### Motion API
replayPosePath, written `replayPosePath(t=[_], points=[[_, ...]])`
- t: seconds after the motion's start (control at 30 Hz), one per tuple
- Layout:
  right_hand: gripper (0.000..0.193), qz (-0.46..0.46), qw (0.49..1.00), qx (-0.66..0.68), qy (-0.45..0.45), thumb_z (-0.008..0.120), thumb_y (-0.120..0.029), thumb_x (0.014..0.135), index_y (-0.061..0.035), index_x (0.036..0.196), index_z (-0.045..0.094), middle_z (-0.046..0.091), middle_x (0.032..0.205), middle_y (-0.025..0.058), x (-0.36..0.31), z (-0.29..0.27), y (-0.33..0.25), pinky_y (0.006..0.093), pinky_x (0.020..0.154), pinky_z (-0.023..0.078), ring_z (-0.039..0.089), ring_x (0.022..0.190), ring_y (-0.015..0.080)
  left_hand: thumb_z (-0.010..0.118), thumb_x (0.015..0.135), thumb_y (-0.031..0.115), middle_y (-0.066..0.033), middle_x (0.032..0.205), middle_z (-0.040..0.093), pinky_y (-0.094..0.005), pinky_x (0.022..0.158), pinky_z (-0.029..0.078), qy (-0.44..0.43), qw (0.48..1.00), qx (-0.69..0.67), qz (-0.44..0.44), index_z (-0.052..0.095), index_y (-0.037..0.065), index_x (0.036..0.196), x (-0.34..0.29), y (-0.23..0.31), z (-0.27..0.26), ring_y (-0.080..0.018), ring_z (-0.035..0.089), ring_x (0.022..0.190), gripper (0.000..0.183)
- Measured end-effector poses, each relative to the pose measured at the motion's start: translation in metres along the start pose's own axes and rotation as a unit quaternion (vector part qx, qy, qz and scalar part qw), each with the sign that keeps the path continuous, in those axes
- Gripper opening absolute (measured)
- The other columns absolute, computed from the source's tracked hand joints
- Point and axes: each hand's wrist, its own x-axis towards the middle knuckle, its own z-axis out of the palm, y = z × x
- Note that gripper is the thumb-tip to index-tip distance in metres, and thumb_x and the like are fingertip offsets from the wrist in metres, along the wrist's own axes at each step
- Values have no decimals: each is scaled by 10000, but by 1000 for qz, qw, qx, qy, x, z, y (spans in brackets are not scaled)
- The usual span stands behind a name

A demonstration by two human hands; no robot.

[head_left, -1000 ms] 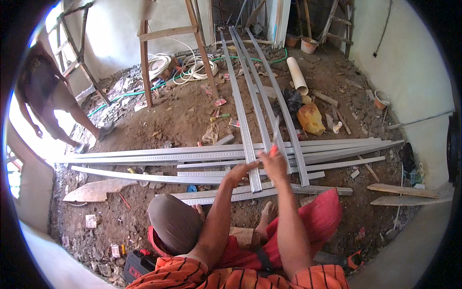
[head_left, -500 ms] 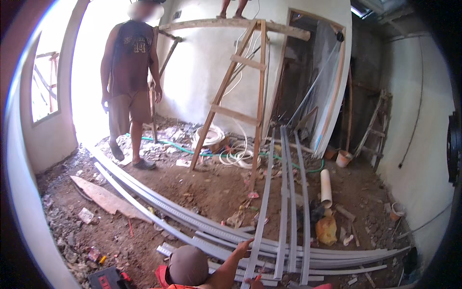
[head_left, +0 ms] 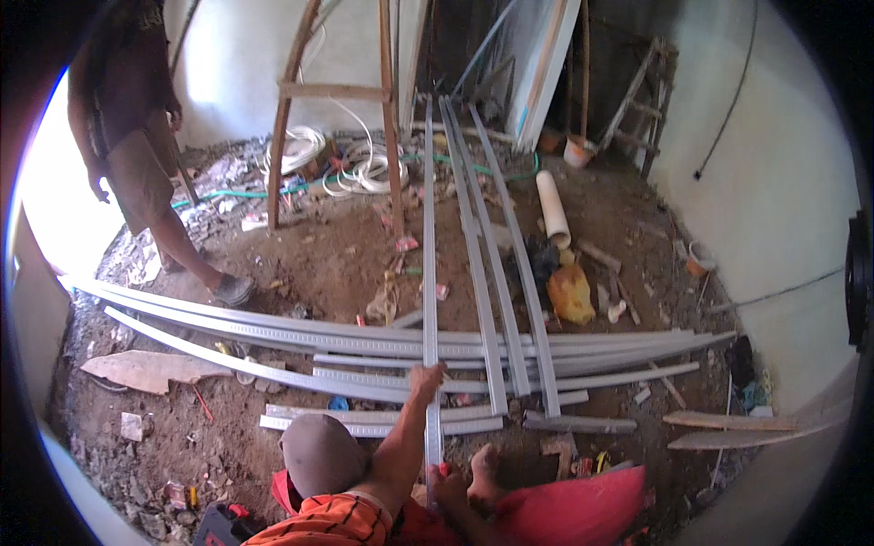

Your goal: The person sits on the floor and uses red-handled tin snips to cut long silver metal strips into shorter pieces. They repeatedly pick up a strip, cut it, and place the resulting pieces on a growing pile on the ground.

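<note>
A long grey metal channel [head_left: 430,273] runs away from me across the other channels on the ground. My left hand [head_left: 426,382] is closed around it partway along, the arm in an orange sleeve [head_left: 341,520]. Near the channel's close end is my right hand [head_left: 448,491], its fingers closed on a small red-handled tool [head_left: 443,470]; the tool's exact kind is too small to tell. Several more channels [head_left: 496,300] lie lengthwise to the right, over a crosswise stack of channels [head_left: 273,329]. A bare foot [head_left: 487,464] and red cloth [head_left: 583,500] are beside my right hand.
At the left, a person [head_left: 137,155] stands by the channels. A wooden trestle [head_left: 332,92], coiled white hose [head_left: 369,173] and green hose [head_left: 228,192] are farther back. A white pipe [head_left: 552,207] and yellowish bag [head_left: 571,293] lie right. A rounded grey-brown shape [head_left: 323,455] is beside my left arm.
My view has tilted down, bringing the channels and both hands higher in the picture. The person at the left has stepped nearer the crosswise channels. My left hand still grips the channel.
</note>
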Motion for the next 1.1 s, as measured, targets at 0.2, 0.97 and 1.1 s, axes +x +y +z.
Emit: replayPosePath(t=[0.2,0.97,1.1], points=[[538,155,960,-230,29,591,-489,811,46,868,614,605,671,136,3,-14,26,374,648,470,607,671,253,638,698,386,-245,877,643,-424,742,480,49,979,190,-44,625,-51,879,-36,18,-1,-352,636,878,473],[446,126,983,-114,75,565,-461,846,-39,982,609,611,764,81,14,-28,43,326,657,465,579,718,178,647,695,343,-254,861,646,-404,724,496,-2,990,134,-44,630,-80,911,-27,12,1,-322,653,878,474],[485,74,953,-285,68,582,-475,832,-36,1038,600,624,803,91,81,-84,76,324,694,465,584,754,179,653,751,488,-142,896,617,-404,651,482,-86,993,-39,-69,581,-22,1011,-55,39,31,-239,600,743,577]])
